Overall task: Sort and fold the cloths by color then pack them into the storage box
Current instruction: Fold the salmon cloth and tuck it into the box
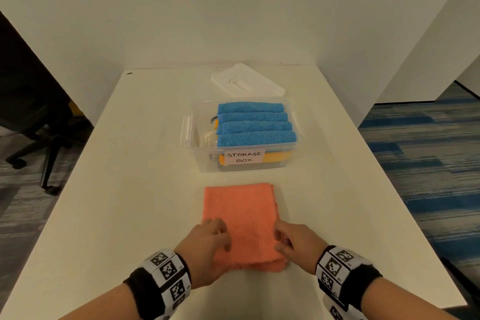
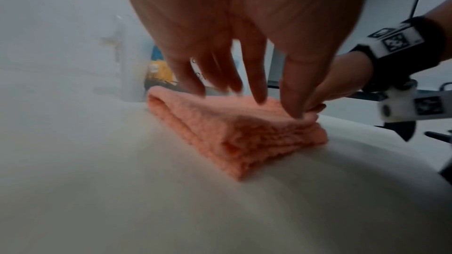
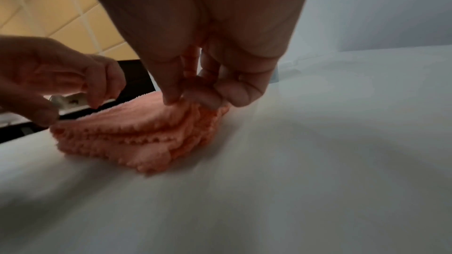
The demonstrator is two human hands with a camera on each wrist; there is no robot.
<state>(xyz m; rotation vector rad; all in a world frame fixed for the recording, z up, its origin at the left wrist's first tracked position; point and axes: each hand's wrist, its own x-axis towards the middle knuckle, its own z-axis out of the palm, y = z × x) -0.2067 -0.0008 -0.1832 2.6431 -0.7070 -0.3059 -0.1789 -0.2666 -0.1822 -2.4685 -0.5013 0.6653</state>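
Right hand [image 3: 195,76] fingers [image 3: 171,96] pinched near-right corner of orange cloth stack [image 1: 241,223]. Left hand [image 1: 205,247] fingers [image 2: 259,92] extended, loose, tips on stack top near left edge, gripping nothing. Stack folded, several layers, flat on surface [image 1: 130,202] under fingers. Likely soft, light, floppy; layers could slide apart. Best grip: both short ends, clamping all layers. Storage box [image 1: 200,161] beyond fingertips held blue cloths [image 1: 255,122] over yellow.

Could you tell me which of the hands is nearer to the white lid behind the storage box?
Right, slightly. The right hand is at the orange cloth's right edge, more directly below the lid; the left hand is at its left edge.
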